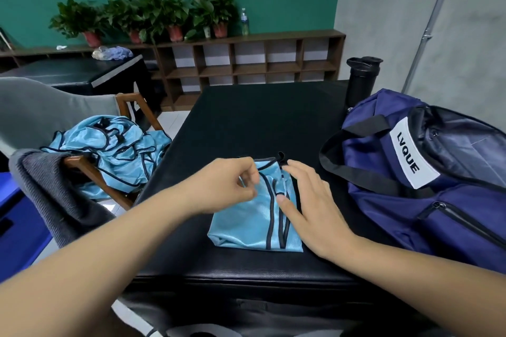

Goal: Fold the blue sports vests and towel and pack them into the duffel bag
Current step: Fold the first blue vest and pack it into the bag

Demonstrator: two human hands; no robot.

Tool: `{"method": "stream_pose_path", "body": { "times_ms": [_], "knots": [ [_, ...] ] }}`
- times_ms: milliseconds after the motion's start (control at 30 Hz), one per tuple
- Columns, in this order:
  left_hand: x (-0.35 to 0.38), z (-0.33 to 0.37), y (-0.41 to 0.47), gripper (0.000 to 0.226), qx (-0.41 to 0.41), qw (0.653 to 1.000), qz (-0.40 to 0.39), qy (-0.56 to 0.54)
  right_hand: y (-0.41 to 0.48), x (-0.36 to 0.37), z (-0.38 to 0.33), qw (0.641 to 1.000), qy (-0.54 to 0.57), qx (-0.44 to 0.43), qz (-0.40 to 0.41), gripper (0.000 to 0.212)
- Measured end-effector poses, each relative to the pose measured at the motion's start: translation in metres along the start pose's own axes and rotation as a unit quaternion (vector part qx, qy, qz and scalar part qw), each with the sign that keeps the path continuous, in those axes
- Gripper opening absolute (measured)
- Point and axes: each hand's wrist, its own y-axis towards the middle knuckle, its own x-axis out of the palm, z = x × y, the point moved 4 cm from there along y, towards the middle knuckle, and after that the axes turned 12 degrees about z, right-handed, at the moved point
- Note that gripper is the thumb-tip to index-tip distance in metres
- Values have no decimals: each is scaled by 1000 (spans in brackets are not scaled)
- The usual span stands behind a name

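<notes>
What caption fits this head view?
On the table, the left hand pinches and right hand presses a folded blue vest beside the open duffel bag.

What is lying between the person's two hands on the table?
A folded blue vest, on the black table. The left hand pinches its top edge; the right hand rests flat on its right side. The head view shows this.

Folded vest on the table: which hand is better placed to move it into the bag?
Probably the right hand: it rests flat on the folded vest, on the side nearest the open duffel bag. The left hand seems to pinch the opposite corner.
</notes>
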Motion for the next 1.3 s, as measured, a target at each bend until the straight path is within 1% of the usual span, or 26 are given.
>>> {"method": "stream_pose_path", "body": {
  "times_ms": [33, 100, 167, 200, 267, 367, 433, 500, 567, 633, 767, 867, 933, 1000, 1067, 1100, 1167, 1233, 1300],
  "knots": [
    [-2, 0, 3, 17, 21, 998, -6, 52, 0, -3, -6, 999, -4, -41, 8, 48],
    [0, -1, 4, 17, 60, 993, 6, 105, 1, -4, -20, 990, -11, -138, -18, 40],
    [9, -4, -3, 17, 84, 991, 32, 103, 2, -2, -29, 976, -19, -207, -67, 35],
    [12, -4, -7, 16, 93, 990, 31, 99, 3, -3, -30, 972, -22, -216, -87, 34],
    [15, -6, -17, 15, 108, 991, 13, 76, 5, -8, -28, 971, -27, -204, -124, 34],
    [16, -8, -33, 27, 119, 991, -34, 48, 0, -17, -20, 965, -40, -190, -177, 40],
    [21, -11, -45, 38, 125, 987, -89, 53, -6, -22, -18, 960, -55, -194, -193, 48],
    [25, -16, -53, 45, 134, 980, -116, 86, -11, -24, -15, 956, -69, -195, -209, 56],
    [25, -20, -58, 45, 145, 977, -112, 113, -15, -23, -11, 952, -76, -190, -228, 62],
    [24, -21, -59, 40, 159, 974, -100, 124, -17, -21, -8, 950, -81, -193, -233, 66],
    [28, -20, -57, 30, 193, 967, -78, 149, -21, -15, -6, 951, -80, -189, -233, 68],
    [30, -20, -54, 22, 196, 964, -71, 163, -22, -12, -6, 953, -78, -180, -230, 69],
    [29, -19, -51, 18, 192, 967, -72, 149, -22, -10, -7, 956, -75, -181, -218, 69],
    [25, -16, -48, 14, 172, 977, -71, 101, -20, -10, -10, 963, -64, -185, -187, 70],
    [18, -13, -44, 10, 159, 983, -57, 67, -17, -10, -12, 971, -43, -180, -150, 65],
    [14, -11, -43, 8, 152, 986, -49, 49, -16, -10, -13, 975, -28, -174, -133, 58],
    [6, -7, -40, 5, 128, 991, -33, -3, -14, -10, -11, 985, 7, -136, -107, 34],
    [1, -6, -37, 10, 98, 994, -17, -50, -9, -13, -9, 993, 51, -64, -86, 7],
    [-2, -10, -32, 11, 47, 994, 7, -102, -3, -17, -10, 991, 115, 9, -73, 18]
  ]
}}
